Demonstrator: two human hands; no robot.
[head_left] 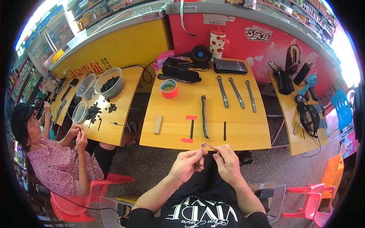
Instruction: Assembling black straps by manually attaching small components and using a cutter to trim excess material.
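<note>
In front of the table's near edge, my left hand [186, 164] and my right hand [227, 160] are held close together, each with its fingers pinched. Between them runs a thin, bent, dark reddish strip [205, 145], gripped from both sides; its exact kind is too small to make out. Just beyond lies a long dark strap [204, 116], slightly curved. To its left a black strip [192, 129] lies between two pieces of red tape [187, 140]. Another black strip [224, 131] is on the right. Farther back, three grey straps [236, 93] with rounded ends lie roughly parallel.
On the wooden table [178, 110] are a red tape roll [169, 91], a tan block [157, 124], a black case [230, 67] and a spotted mug [218, 43]. At left, a person [61, 159] sits by tubs [109, 83] of black parts. A red chair [310, 205] stands right.
</note>
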